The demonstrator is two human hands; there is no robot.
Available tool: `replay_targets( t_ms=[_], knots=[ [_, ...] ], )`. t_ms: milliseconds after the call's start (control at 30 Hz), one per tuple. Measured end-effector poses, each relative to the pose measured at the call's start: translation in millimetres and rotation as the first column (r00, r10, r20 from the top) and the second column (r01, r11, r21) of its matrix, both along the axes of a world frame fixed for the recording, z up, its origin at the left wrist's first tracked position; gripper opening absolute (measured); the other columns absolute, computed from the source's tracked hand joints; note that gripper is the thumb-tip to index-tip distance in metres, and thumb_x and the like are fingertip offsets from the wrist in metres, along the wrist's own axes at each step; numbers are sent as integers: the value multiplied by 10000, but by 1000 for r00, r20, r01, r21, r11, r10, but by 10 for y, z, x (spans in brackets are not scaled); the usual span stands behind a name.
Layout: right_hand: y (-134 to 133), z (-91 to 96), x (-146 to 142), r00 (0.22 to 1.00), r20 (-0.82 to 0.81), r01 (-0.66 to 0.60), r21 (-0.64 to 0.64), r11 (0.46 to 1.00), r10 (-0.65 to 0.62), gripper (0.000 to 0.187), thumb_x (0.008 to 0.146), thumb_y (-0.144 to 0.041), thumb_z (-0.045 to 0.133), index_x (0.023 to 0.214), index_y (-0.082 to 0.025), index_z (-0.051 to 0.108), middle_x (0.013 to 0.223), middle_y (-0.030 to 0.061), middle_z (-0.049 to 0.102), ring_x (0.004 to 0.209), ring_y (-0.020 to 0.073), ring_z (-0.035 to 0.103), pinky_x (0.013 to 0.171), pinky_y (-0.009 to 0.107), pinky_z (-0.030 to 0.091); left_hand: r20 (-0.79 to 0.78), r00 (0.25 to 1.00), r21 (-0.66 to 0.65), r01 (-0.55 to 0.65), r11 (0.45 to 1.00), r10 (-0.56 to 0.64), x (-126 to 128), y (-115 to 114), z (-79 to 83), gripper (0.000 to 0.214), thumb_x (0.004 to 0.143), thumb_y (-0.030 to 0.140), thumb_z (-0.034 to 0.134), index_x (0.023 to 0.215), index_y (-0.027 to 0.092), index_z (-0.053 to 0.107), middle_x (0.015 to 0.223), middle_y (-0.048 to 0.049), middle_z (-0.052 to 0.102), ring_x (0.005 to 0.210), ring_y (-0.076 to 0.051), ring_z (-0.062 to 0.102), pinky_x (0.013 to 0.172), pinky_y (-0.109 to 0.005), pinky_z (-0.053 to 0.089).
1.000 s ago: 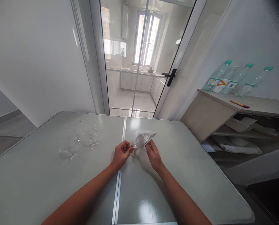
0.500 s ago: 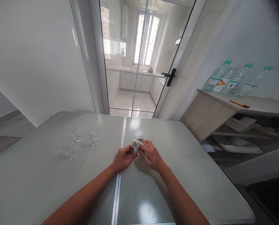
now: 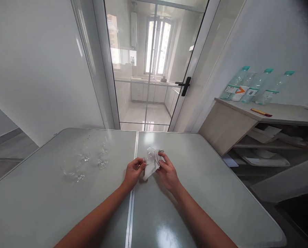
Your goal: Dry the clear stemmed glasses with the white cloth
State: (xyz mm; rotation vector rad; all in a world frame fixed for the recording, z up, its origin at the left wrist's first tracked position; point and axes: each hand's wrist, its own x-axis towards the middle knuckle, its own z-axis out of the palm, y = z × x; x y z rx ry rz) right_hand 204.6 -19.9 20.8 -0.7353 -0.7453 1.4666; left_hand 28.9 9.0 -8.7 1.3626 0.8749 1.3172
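My left hand (image 3: 132,173) is closed on the stem end of a small clear wine glass (image 3: 150,156) held sideways above the grey table (image 3: 208,193). My right hand (image 3: 166,172) grips a white cloth (image 3: 152,167) wrapped against the bowl of that glass. Both hands meet near the table's centre seam. Three more clear stemmed glasses (image 3: 84,160) stand on the table to the left, well apart from my hands.
A glass door with a black handle (image 3: 184,85) is behind the table. At the right a wooden shelf unit (image 3: 247,124) carries three plastic bottles (image 3: 256,86), a pen and papers. White walls stand to the left and right.
The cloth was spread out over the glass's bowl, then bunched under my right hand, and is now wrapped round the bowl again. The view has shifted slightly.
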Motion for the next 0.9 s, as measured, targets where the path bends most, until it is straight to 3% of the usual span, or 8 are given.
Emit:
replay_targets(
  t_ms=[200, 300, 400, 533, 633, 733, 800, 900],
  knots=[
    [17, -110, -60, 972, 235, -1, 113, 994, -26, 478, 818, -425, 794, 1217, -264, 587, 766, -28, 669, 649, 138, 572, 635, 254, 452, -199, 977, 74, 95, 993, -79, 28, -31, -68, 292, 860, 436, 715, 755, 171, 780, 728, -43, 705, 687, -177, 612, 660, -266, 473],
    [23, -141, -53, 929, 368, -87, 128, 988, 34, 437, 836, -446, 774, 1177, -227, 612, 740, -16, 677, 621, 135, 570, 589, 244, 428, -299, 954, 131, 51, 990, -10, 18, -48, -81, 309, 875, 395, 694, 666, 179, 765, 606, -18, 661, 584, -151, 554, 584, -253, 417],
    [20, -151, -19, 930, 355, -142, 110, 984, 94, 406, 832, -454, 777, 1107, -239, 568, 781, -5, 715, 611, 139, 603, 562, 236, 421, -301, 953, 96, -5, 995, 34, 3, -56, -70, 322, 851, 395, 716, 619, 171, 724, 565, -3, 624, 547, -136, 516, 553, -248, 380],
    [2, -129, 35, 928, 317, -221, 45, 974, 196, 431, 814, -467, 798, 1063, -235, 533, 796, -1, 732, 573, 122, 598, 536, 218, 421, -246, 959, 34, -136, 990, 140, -2, -53, -33, 353, 695, 382, 857, 586, 170, 596, 544, 46, 511, 539, -104, 445, 531, -226, 329],
    [-20, -95, 50, 917, 270, -301, -15, 954, 293, 503, 813, -503, 794, 1143, -216, 547, 864, 32, 743, 617, 136, 631, 561, 233, 469, -165, 980, 24, -113, 993, 116, 0, -32, -26, 396, 615, 360, 914, 797, 191, 606, 701, 53, 573, 617, -104, 496, 572, -208, 380],
    [-40, -64, 50, 904, 252, -343, -55, 938, 345, 528, 820, -513, 788, 1186, -215, 553, 928, 48, 740, 673, 150, 660, 589, 241, 497, -108, 993, -8, 39, 999, -40, 6, -2, -53, 547, 678, 397, 883, 1120, 212, 619, 996, -23, 688, 837, -171, 635, 740, -262, 501],
    [-49, -47, 51, 900, 254, -349, -69, 935, 355, 507, 829, -503, 785, 1186, -225, 556, 942, 43, 735, 707, 156, 670, 609, 244, 503, -48, 990, -28, 130, 991, -131, 13, 13, -75, 646, 738, 418, 845, 1289, 220, 574, 1237, -97, 671, 1077, -247, 651, 913, -343, 517],
    [-64, -30, 51, 900, 239, -350, -99, 931, 364, 492, 821, -491, 798, 1177, -231, 579, 877, 15, 712, 684, 143, 646, 603, 232, 482, 98, 964, -36, 251, 967, -247, 14, 14, -82, 699, 794, 435, 808, 1394, 223, 520, 1461, -156, 556, 1338, -316, 534, 1098, -430, 435]
  ],
)
